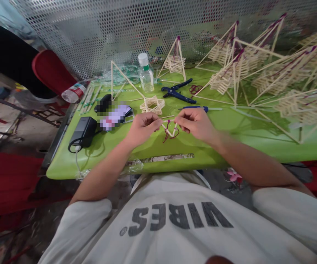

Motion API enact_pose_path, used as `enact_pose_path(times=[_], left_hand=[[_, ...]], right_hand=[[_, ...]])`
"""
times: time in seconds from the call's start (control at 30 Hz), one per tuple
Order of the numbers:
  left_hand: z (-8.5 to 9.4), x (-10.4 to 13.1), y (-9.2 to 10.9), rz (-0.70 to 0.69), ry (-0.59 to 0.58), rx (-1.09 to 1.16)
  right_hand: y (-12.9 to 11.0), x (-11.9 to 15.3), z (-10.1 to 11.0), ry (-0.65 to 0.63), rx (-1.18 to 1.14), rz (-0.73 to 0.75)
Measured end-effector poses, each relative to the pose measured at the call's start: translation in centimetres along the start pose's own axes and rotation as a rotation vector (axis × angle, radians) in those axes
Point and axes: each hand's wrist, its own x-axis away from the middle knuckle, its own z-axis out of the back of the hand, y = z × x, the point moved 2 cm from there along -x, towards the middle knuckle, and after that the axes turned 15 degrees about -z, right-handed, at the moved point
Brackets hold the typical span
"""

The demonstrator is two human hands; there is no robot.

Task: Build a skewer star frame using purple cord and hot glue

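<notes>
Between my two hands hangs a small triangle of wooden sticks [170, 132], bound with purple string [166, 138] at its corners. My left hand [146, 126] pinches its left corner, and my right hand [192, 123] pinches the right one. Loose string ends dangle below the sticks. Just beyond the left hand lies a star-shaped stack of sticks [152, 105]. A blue-handled tool [199, 109] rests right behind my right hand, and farther back lie dark blue pliers [178, 91].
Several stick pyramids [235, 69] crowd the right and back of the green table [114, 157]. A clear bottle [146, 75] stands at the back. A phone [115, 117] and black power bank [83, 130] lie left. Behind is a perforated metal panel [92, 33]; a person [10, 55] is at far left.
</notes>
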Motion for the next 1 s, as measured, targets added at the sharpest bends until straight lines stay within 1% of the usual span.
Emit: enact_pose_path(times=[0.27,0.47,0.63,0.8,0.9,1.0], left_hand=[[0.0,-0.1,-0.1,-0.023,0.040,-0.031],[-0.1,-0.1,0.2,-0.054,0.075,-0.038],[-0.3,0.2,0.5,-0.106,0.038,-0.043],[-0.5,0.5,1.3,-0.175,0.030,-0.188],[-0.6,0.5,1.8,-0.240,-0.002,-0.208],[-0.8,0.6,1.9,-0.303,-0.016,-0.203]], right_hand=[[-0.3,0.1,-0.2,0.036,0.050,0.046],[-0.5,0.5,-0.4,0.067,0.077,0.100],[-0.5,0.9,-0.5,0.039,0.023,0.112],[-1.0,1.3,-0.4,0.102,-0.022,0.135],[-1.2,1.4,-0.4,0.131,-0.001,0.136],[-1.0,1.3,-0.6,0.097,0.015,0.147]])
